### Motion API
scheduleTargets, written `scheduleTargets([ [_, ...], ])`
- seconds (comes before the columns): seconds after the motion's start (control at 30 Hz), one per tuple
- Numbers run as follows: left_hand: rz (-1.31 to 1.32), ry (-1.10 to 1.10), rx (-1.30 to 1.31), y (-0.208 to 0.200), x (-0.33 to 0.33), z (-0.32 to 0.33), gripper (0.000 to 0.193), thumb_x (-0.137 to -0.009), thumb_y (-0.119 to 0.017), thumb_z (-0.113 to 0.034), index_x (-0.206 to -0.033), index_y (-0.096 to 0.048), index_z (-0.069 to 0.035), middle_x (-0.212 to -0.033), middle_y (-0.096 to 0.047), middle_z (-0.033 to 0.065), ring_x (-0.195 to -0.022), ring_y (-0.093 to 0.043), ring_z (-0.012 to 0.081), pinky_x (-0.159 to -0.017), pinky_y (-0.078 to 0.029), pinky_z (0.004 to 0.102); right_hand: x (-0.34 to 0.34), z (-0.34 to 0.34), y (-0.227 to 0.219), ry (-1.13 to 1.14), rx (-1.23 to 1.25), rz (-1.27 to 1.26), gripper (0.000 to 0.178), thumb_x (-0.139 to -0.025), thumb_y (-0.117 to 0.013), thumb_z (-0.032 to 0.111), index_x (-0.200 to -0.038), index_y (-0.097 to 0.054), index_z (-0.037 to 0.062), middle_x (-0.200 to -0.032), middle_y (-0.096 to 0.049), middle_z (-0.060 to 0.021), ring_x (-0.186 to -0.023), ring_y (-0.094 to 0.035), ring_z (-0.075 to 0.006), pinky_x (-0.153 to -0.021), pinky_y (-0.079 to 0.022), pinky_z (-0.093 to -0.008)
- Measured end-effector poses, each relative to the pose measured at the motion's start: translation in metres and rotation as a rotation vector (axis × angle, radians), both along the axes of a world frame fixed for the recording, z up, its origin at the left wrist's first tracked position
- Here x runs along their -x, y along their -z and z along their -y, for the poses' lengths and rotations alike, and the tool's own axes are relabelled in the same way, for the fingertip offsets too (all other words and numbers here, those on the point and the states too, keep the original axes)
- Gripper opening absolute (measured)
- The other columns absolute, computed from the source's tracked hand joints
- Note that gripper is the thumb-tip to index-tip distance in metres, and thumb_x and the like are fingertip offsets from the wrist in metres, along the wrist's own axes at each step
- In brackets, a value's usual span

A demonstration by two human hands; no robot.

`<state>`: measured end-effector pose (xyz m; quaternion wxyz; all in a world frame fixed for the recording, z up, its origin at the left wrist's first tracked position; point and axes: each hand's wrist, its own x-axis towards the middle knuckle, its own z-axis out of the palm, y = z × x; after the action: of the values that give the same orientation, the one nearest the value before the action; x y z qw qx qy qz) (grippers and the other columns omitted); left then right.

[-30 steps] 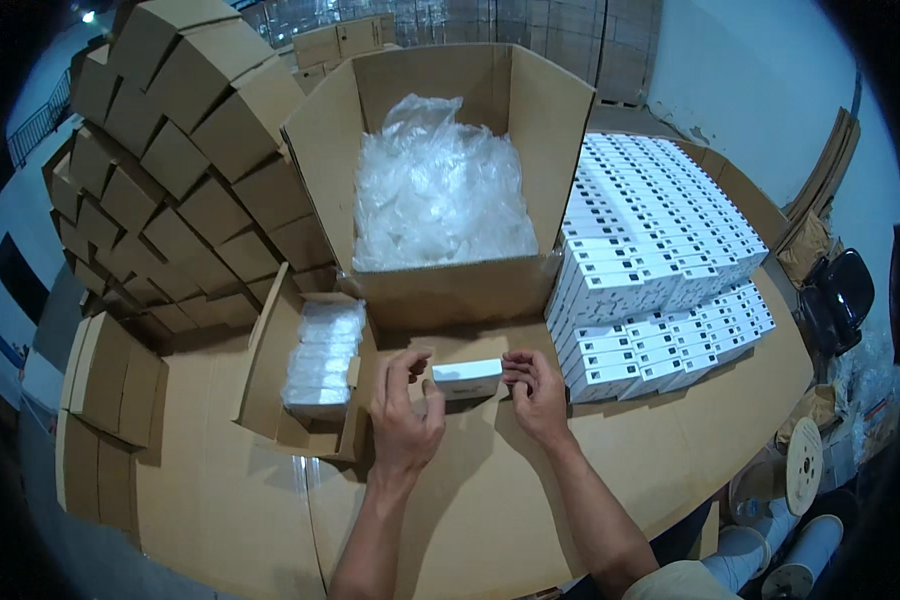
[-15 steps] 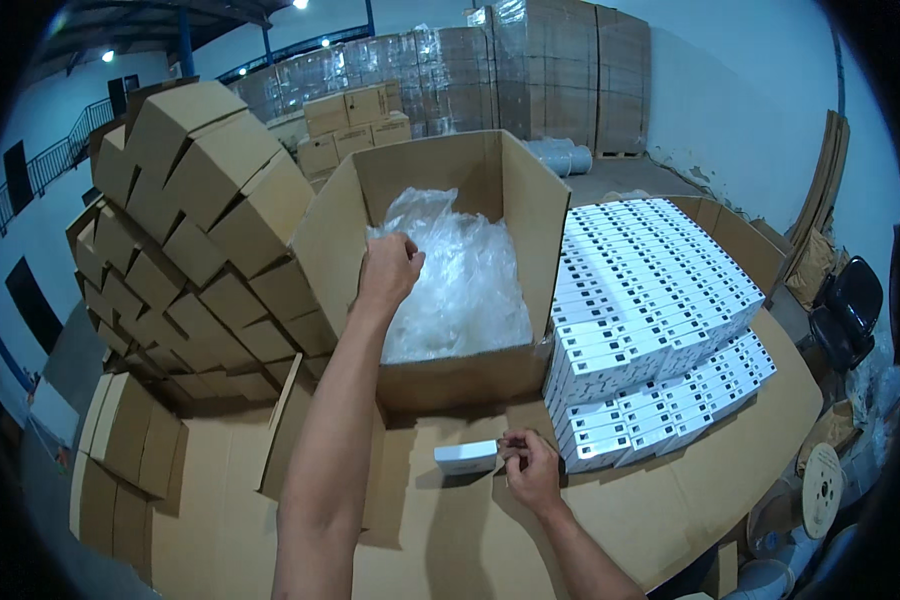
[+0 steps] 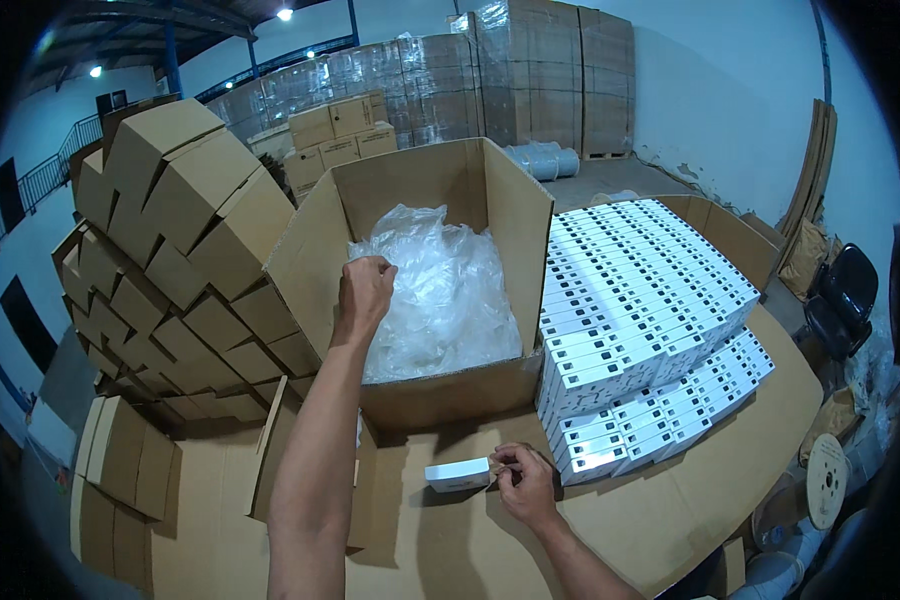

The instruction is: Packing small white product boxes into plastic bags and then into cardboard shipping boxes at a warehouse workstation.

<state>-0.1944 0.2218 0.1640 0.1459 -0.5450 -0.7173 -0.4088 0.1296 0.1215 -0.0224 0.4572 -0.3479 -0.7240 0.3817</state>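
My left hand [image 3: 367, 290] is over the left part of a large open carton [image 3: 450, 400]. Its fingertips are pressed together in front of crumpled clear plastic bags [image 3: 440, 290] that fill the carton. Whether they pinch any of the plastic cannot be made out. Low in front of that carton, my right hand [image 3: 526, 485] grips the right end of a small white box [image 3: 457, 474] between thumb and fingers. A brown flap shows at that end, by the fingertips. My left forearm partly hides another brown carton [image 3: 275, 445] with upright flaps.
Stacked white boxes [image 3: 640, 300] stand in rows to the right on the cardboard-covered table [image 3: 690, 500]. Brown cartons [image 3: 190, 260] are piled high at the left, with more cartons [image 3: 125, 480] below. A cable spool [image 3: 825, 480] and a black chair [image 3: 842, 300] are at the right.
My left hand has come down and slightly left, nearer to me, fingertips still together. The plastic has sunk a little. My right hand keeps its grip on the small white box.
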Motion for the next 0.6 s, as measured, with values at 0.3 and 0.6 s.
scheduleTargets([
  [0.3,0.108,0.034,-0.32,-0.037,-0.03,0.026,0.014,-0.097,-0.062,-0.012,-0.1,-0.065,0.002,-0.09,-0.072,0.0197,-0.084,-0.071,0.0363,-0.078,-0.054,0.0426,-0.003,0.002,0.006,-0.004,0.034,-0.01,0.022,-0.08,-0.054,-0.005,-0.099,-0.064,-0.0012,-0.102,-0.069,-0.0149,-0.092,-0.07,-0.0283,-0.08,-0.06,-0.0354],
  [0.6,0.22,0.164,-0.429,-0.058,-0.11,0.113,0.015,-0.102,-0.058,-0.013,-0.102,-0.061,0.001,-0.084,-0.071,0.0163,-0.08,-0.073,0.0249,-0.072,-0.055,0.0364,-0.013,0.003,0.018,0.013,0.012,-0.063,0.021,-0.082,-0.054,-0.005,-0.1,-0.064,-0.0017,-0.094,-0.07,-0.0137,-0.088,-0.071,-0.0249,-0.076,-0.058,-0.0347],
])
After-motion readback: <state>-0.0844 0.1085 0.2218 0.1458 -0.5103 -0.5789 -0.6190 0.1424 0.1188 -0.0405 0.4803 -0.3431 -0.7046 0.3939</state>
